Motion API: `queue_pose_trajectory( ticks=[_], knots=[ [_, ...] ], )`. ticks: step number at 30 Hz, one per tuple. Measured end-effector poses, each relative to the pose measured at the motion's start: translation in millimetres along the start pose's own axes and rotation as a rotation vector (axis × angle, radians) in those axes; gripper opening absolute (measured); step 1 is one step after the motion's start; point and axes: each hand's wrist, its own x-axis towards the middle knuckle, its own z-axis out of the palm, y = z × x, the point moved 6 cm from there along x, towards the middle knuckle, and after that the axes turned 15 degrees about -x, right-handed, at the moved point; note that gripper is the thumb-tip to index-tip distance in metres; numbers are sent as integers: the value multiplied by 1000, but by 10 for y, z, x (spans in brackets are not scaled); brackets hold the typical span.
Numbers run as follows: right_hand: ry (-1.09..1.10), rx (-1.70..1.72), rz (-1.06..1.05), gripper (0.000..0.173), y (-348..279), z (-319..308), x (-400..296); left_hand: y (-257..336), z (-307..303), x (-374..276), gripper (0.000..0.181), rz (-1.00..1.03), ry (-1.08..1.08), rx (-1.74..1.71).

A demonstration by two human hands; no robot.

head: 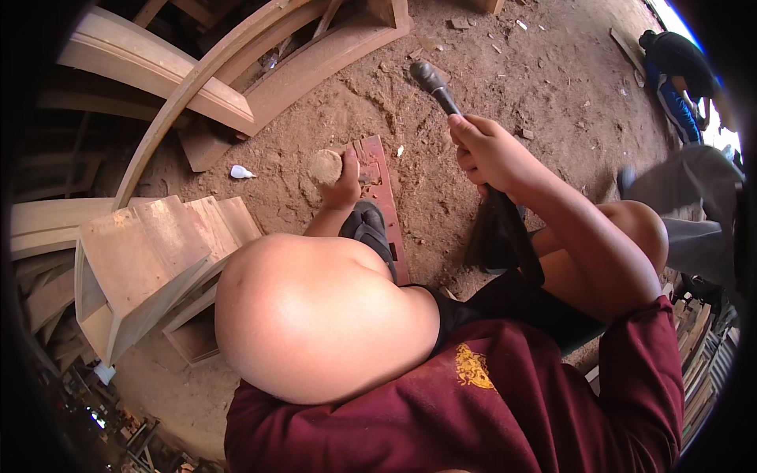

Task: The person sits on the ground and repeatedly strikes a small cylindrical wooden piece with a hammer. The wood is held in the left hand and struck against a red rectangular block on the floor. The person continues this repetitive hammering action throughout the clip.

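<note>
My left hand (pixel 346 186) grips a stout round wooden handle (pixel 326 167), seen end-on with a pale, worn top; its lower part is hidden. Below it lies a reddish-brown wooden plank (pixel 387 204) with cut recesses and chips on it. My left foot (pixel 371 219), in a dark sandal, is on or against this plank. Raised to the right, my right hand (pixel 488 151) is closed around a long dark tool (pixel 443 97) with a bulbous far end. Its near end reaches back toward my lap. A dark blurred shape (pixel 482 236) beside it cannot be made out.
A stepped wooden piece (pixel 148 254) stands at left, near a curved wooden frame (pixel 319 77). A small white bottle (pixel 240 172) lies on the chip-strewn dirt floor (pixel 331 112). A person (pixel 680 77) bends over at upper right; another's grey trouser leg (pixel 680 177) is close by.
</note>
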Motion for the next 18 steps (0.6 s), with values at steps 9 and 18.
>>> queue_pose_trajectory(
  ticks=[9, 18],
  knots=[
    [-88, 145, 64, 36, 8, -5, -73, 91, -99, -57, 9, -163, 43, -362],
    [-81, 110, 69, 36, -1, 21, -90, -119, -125, -7, 17, -158, 98, -148]
  ],
)
